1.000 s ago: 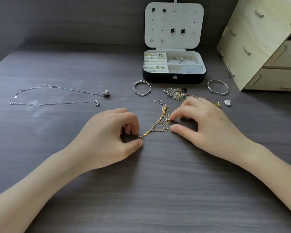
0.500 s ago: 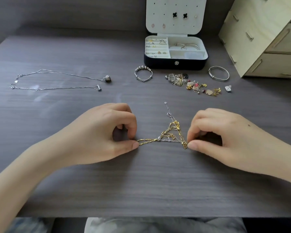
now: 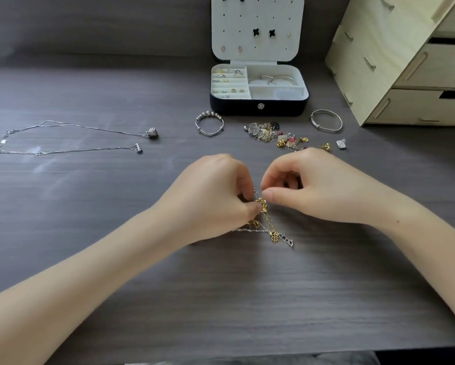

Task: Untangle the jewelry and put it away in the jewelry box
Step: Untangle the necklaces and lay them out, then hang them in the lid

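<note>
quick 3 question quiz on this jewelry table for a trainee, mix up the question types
1. True or false: the jewelry box stands open.
2. The left hand and right hand both pinch: A) a bangle B) the tangled chains C) a ring
3. Fill in: the two silver necklaces lie on the person's ____ side.
Key: 1 true; 2 B; 3 left

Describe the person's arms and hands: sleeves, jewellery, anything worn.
The left hand and right hand are bare: no gloves, and no rings, watch or bracelets show. The left forearm and right forearm are uncovered up to the picture's edge, so no sleeves are visible. The nails that show look short and unpainted.
</note>
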### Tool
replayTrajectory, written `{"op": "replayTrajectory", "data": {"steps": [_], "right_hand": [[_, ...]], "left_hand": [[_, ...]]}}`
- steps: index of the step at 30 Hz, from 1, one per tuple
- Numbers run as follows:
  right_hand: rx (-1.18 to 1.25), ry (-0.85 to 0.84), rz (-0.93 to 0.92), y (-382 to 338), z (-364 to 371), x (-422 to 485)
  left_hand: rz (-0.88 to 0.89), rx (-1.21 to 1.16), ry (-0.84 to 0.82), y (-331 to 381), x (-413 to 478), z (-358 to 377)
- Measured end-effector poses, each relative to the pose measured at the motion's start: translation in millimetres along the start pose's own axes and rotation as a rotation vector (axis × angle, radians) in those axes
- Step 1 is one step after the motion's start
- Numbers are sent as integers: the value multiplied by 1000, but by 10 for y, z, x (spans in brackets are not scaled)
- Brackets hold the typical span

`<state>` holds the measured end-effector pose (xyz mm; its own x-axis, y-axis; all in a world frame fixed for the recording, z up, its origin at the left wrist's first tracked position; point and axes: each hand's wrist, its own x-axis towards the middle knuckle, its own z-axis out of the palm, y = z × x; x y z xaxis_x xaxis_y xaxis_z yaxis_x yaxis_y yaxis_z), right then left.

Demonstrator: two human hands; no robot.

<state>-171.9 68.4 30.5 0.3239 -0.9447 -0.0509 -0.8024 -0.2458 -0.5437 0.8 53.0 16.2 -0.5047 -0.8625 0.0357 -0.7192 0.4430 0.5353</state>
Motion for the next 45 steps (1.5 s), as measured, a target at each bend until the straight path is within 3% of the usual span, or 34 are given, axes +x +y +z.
{"op": "replayTrajectory", "data": {"steps": [9,17,22,26,30,34,38,45], "right_hand": [[-58,2,-22,6,72,-45],[538,30,68,26,-14,-56],[638,96,97,45,65,-38],[493,222,78,73,109,-23],[23,144,-21,102,134,-43],[-61,129,-63,62,150,-47],[19,119,-45,66,98,-61],[553,33,81,56,3,-43]], "left_hand": [[60,-21,-8,-7,-45,41],[10,-280,74,-74,-87,35],[-19,-324,101,-69,-82,85],[-22,-351,148,-56,-67,101],[-24,-385,156,-70,-55,91],[-47,-465,143,-76,-55,73],[-53,-448,143,-46,-59,63],[-65,-467,144,-30,-46,55]]}}
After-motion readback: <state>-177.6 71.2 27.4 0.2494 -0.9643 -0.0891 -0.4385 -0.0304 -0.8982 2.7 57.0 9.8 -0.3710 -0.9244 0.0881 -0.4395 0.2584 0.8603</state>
